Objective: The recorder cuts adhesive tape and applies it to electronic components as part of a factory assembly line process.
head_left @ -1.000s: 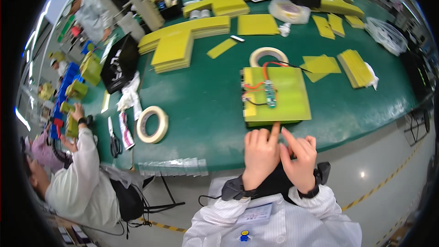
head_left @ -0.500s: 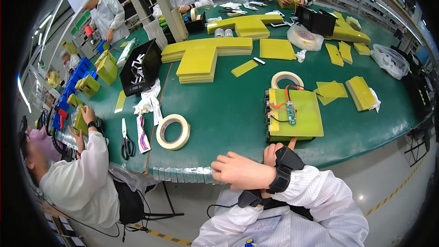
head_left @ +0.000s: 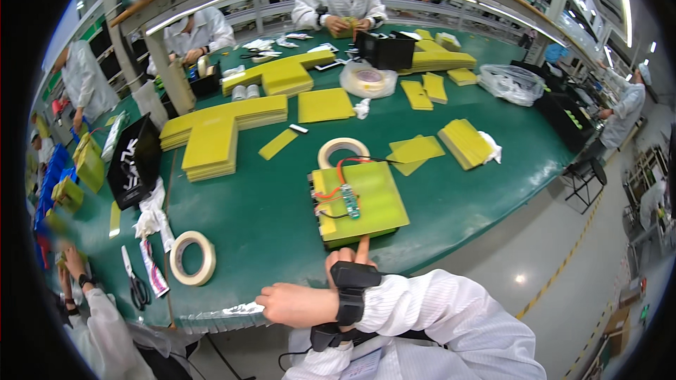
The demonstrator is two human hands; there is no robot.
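A block-shaped battery pack [head_left: 380, 200] with a yellow sheet on top sits in front of me. A small green circuit board [head_left: 350, 200] with red and black wires lies on it. My forearms are crossed. My left hand [head_left: 345, 259] reaches up behind the right wrist, one finger stretched to the pack's near edge, other fingers partly bent; it holds nothing visible. My right hand [head_left: 299, 302] crosses over to the left, fingers curled, near clear tape strips [head_left: 225, 315] along the table edge. Its fingertips are hidden. Behind the pack lies a masking tape roll [head_left: 326, 153].
Another tape roll [head_left: 176, 259], scissors [head_left: 134, 280] and a tube [head_left: 153, 267] lie left. Stacked yellow sheets [head_left: 211, 146] stand farther back. A black bin [head_left: 132, 162] is at far left, a plastic bag [head_left: 510, 83] far right. Co-workers sit across and at left.
The view has swung to the right, so the table and its things appear farther left. The crossed arms and the finger at the pack keep nearly the same pose.
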